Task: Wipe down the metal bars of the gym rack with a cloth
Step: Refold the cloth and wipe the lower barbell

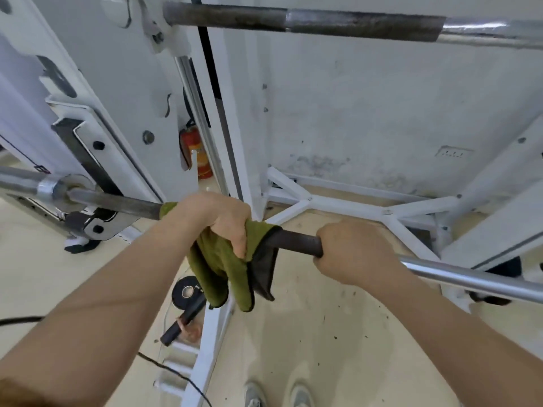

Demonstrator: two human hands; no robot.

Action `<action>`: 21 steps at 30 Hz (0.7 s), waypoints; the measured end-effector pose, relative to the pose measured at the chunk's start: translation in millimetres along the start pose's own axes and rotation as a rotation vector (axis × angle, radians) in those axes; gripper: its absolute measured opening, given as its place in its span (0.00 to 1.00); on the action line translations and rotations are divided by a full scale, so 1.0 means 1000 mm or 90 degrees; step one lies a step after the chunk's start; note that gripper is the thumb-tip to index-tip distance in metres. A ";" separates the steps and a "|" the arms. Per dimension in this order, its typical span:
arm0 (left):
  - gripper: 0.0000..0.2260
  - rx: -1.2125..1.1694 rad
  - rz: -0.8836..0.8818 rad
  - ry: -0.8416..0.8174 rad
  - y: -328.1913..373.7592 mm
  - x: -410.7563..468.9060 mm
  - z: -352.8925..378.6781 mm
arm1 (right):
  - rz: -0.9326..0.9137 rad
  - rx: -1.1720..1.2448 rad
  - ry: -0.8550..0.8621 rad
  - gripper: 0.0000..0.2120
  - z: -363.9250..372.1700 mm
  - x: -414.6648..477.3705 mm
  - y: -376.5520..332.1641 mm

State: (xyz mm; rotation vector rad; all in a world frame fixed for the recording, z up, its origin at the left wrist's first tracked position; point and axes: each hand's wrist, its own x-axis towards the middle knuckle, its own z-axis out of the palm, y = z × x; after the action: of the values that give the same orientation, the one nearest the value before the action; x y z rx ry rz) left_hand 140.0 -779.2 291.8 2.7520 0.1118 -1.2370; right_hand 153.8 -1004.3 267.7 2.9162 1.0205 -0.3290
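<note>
A metal barbell bar (296,239) runs across the white gym rack (138,92) from the left collar down to the right. An olive-green cloth (223,268) with a dark underside is wrapped over the bar, its ends hanging below. My left hand (217,221) grips the cloth around the bar. To its right, my right hand (352,248) grips the bare dark knurled part of the same bar. A second, darker bar (293,20) crosses the top of the view.
White rack base struts (338,201) spread over the beige floor against a stained wall. A small dumbbell handle with a black plate (185,301) lies on the floor below the cloth. A red fire extinguisher (195,154) stands behind the upright. Black cables (176,374) cross the floor.
</note>
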 end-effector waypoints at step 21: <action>0.09 0.141 -0.032 0.723 -0.032 -0.010 0.079 | -0.007 0.328 -0.271 0.05 -0.009 0.016 0.015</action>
State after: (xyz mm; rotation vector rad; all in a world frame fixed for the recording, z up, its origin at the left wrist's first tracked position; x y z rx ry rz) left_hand 71.7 -759.1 244.8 3.2535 0.1410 0.4648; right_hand 177.4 -1004.9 272.8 3.0249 0.9946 -1.3239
